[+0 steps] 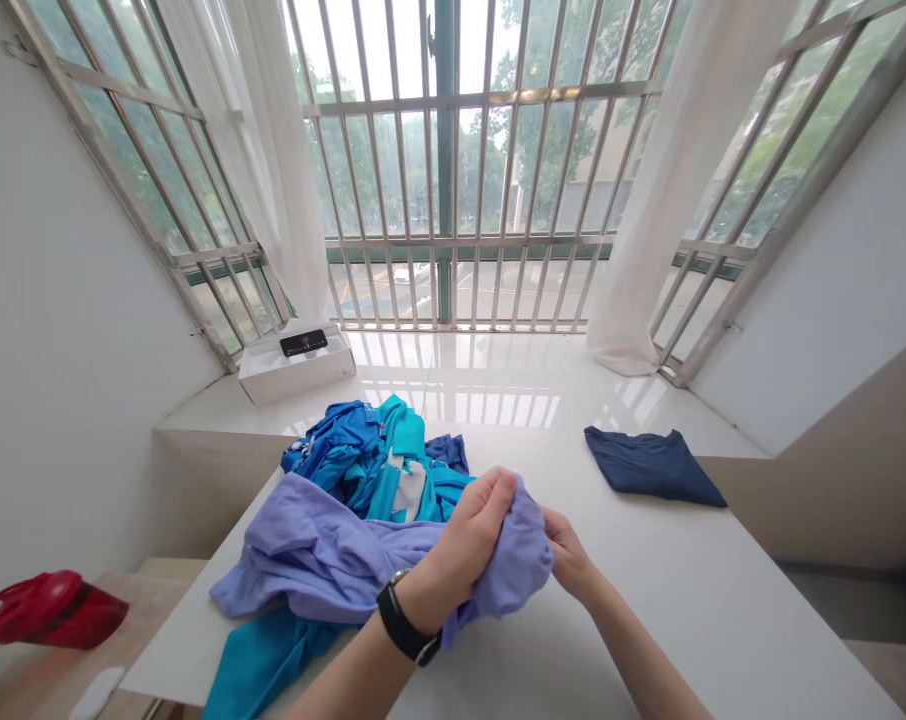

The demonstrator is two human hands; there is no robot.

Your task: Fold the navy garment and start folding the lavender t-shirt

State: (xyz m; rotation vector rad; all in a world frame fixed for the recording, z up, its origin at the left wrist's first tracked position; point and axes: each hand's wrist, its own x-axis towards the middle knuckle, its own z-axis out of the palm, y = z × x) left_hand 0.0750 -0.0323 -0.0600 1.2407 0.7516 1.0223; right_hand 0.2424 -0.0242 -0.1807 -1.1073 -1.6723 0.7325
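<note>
A lavender garment (318,555) stretches across the front left of the table, one end of it bunched up between my hands. My left hand (474,525), with a black watch (406,618) on its wrist, grips the bunched cloth with the thumb on top. My right hand (569,555) holds the same bunch from the right side, its fingers partly hidden behind the fabric. Behind the lavender cloth lies a heap of blue and turquoise clothes (404,440). A teal cloth (269,660) shows beneath the lavender one, hanging toward the table's front left edge.
A folded navy garment (652,465) lies on the right of the white table (648,600). Against the window, a white box (295,375) carries a black phone (303,343). A red cap (59,610) sits lower left. White curtains (633,250) hang beside the barred window.
</note>
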